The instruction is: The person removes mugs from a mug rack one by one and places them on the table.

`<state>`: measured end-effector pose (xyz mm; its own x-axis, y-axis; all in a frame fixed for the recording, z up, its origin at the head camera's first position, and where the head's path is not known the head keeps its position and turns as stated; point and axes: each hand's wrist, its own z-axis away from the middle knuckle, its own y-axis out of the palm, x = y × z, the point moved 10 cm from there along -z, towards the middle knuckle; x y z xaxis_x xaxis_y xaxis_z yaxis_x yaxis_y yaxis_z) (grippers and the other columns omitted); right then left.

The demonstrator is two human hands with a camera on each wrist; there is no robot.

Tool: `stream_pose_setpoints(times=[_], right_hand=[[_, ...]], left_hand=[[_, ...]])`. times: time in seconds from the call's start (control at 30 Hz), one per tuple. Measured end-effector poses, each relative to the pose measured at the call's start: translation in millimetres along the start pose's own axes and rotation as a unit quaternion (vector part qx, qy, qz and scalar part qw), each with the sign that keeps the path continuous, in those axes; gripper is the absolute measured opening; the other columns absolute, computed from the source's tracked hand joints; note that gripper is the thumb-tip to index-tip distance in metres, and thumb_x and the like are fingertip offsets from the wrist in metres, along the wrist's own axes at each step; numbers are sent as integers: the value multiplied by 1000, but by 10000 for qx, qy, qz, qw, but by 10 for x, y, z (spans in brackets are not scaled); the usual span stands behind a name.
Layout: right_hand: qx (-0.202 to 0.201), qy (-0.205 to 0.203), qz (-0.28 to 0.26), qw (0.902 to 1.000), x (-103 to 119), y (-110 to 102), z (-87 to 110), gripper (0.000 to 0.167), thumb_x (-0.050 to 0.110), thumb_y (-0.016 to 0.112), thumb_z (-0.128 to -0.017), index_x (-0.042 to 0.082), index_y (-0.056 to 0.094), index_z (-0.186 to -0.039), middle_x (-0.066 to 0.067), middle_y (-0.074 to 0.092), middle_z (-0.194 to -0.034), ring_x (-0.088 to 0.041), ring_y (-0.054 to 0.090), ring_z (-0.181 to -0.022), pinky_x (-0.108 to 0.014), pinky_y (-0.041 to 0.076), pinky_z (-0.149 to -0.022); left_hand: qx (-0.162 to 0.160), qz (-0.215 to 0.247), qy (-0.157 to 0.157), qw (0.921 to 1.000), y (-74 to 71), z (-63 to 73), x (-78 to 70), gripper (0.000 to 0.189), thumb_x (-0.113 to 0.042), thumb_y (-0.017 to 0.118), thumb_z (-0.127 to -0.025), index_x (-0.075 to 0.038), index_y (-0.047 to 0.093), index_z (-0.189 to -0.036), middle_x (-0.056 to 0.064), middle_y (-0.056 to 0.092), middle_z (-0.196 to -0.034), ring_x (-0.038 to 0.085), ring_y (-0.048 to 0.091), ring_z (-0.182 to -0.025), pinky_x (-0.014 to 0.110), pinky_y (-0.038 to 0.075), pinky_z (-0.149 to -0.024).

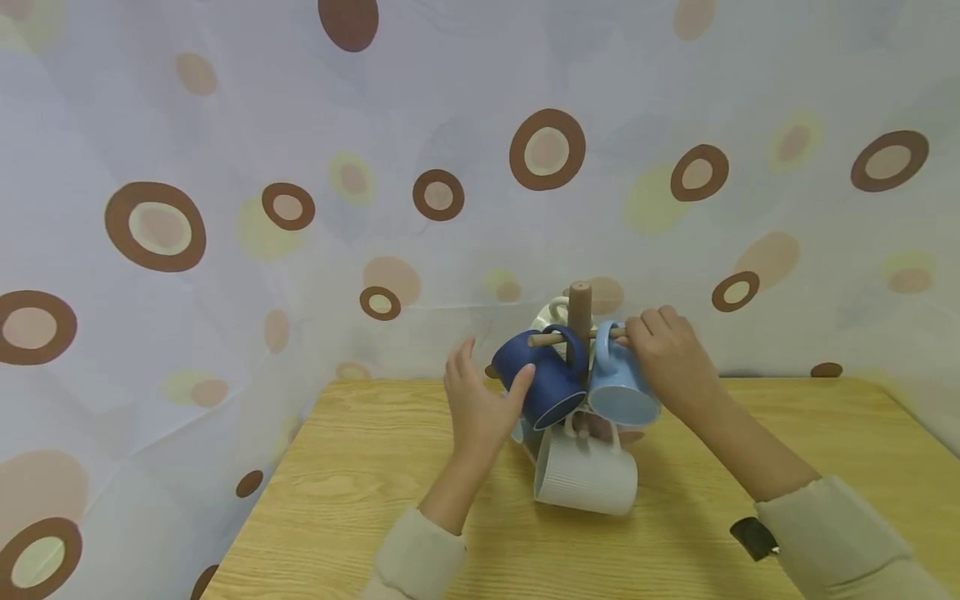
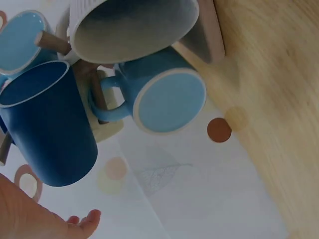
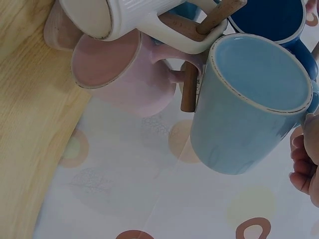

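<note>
Two bare hands work around a mug tree of light brown wood (image 1: pixel 580 310), one on each side of its upper part. The left hand (image 1: pixel 480 408) is spread, with thumb and fingers apart, and holds nothing; it stands just beside the dark blue cylindrical mug (image 1: pixel 528 367), and in the left wrist view a gap shows between its visible fingertips and this mug. The right hand (image 1: pixel 675 362) has curled fingers and pinches the end of the thin round wooden peg (image 1: pixel 546 339), close to the light blue glossy mug (image 1: pixel 626 379). Both of these mugs hang by their handles from this peg, tilted, on opposite sides of the post. Below them, a white ribbed mug (image 1: pixel 588 475) hangs on its side at the front. Lower on the left is a second blue mug (image 2: pixel 169 102), and lower on the right hangs a pale pink mug (image 3: pixel 144 84). One more white mug (image 1: pixel 542 319) is partly hidden behind the post. The tree stands on a yellowish wood-grain table (image 1: pixel 360 450), before a pale cloth with brown rings (image 1: pixel 465 75). Cream sleeves (image 1: pixel 420 554) cover the forearms.
</note>
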<state>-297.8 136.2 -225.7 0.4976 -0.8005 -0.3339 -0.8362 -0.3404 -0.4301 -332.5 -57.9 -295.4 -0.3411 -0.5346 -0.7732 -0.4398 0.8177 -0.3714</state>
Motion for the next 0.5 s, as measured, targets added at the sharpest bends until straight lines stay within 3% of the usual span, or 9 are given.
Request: stream_pose_setpoints(times=[0.27, 0.5], right_hand=[[88, 77, 0, 9999, -12, 19, 15, 50, 27, 26, -101, -8, 52, -77, -17, 49, -64, -29, 43, -59, -36, 38, -51], [105, 167, -44, 9998, -16, 15, 14, 50, 27, 26, -101, -8, 52, -78, -17, 50, -65, -30, 44, -61, -36, 39, -51]], left_hand=[[285, 565, -1007, 9929, 137, 124, 231, 90, -50, 67, -78, 2, 26, -139, 23, 33, -138, 37, 34, -127, 55, 37, -100], [625, 1083, -1895, 9739, 314, 179, 419, 93, -55, 64, -78, 8, 27, -136, 28, 37, -134, 40, 41, -121, 53, 40, -98]])
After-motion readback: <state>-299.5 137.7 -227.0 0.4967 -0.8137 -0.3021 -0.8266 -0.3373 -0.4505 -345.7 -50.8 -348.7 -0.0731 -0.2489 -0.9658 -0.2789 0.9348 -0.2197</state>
